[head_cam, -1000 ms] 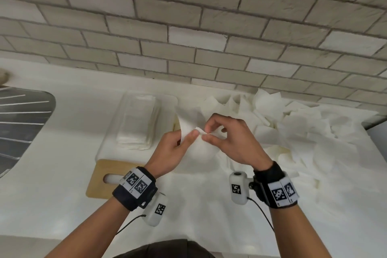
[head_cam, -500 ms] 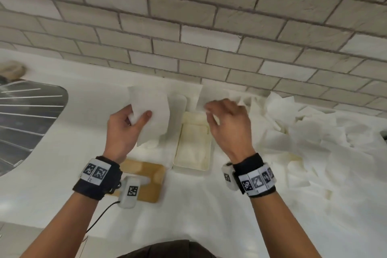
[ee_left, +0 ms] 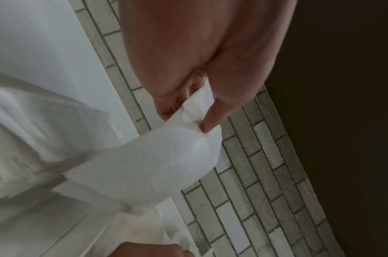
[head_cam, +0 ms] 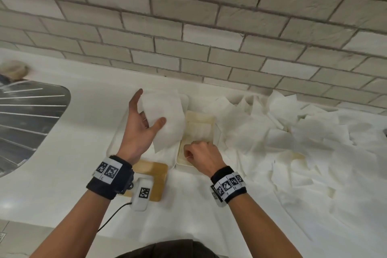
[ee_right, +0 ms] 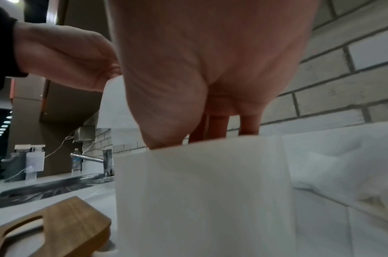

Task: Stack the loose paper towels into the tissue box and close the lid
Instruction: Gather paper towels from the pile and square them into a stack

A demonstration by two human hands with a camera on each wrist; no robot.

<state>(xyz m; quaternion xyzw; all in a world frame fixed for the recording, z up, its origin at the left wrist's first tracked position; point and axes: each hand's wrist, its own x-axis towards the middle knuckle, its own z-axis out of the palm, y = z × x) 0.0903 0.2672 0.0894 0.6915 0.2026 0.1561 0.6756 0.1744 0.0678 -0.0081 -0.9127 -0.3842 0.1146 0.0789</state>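
The left hand (head_cam: 139,130) was raised above the bench (head_cam: 62,184), palm turned up, with a sheet (head_cam: 165,119) of paper towel pinched between thumb and fingers. In the left wrist view the thumb (ee_left: 213,120) pressed into the sheet (ee_left: 149,161), which bulged and hung down from the grasp. The sheet hung partly over a clear tray (head_cam: 117,140) that stood just left of the box (head_cam: 199,130).

The box, pale and lidless, sat on the bench near the tiled wall (head_cam: 209,33). The right hand (head_cam: 201,155) was at its near end, knuckles up, fingers reaching down into it. In the right wrist view the fingers (ee_right: 219,127) disappeared behind the box wall (ee_right: 202,191), so I could not tell whether they gripped anything inside; towels already seemed to lie in the box, though the head view was too washed out to be sure.

The wooden lid (head_cam: 155,176), with its slot, lay flat on the bench just in front of the tray, partly under the left wrist. The right wrist view showed the lid (ee_right: 56,224) beside the box.

A large heap of loose towels (head_cam: 293,132) spread across the bench to the right of the box, reaching the wall. A steel sink drainer (head_cam: 27,123) lay at the far left, and the right wrist view showed a tap (ee_right: 89,159) beyond it.
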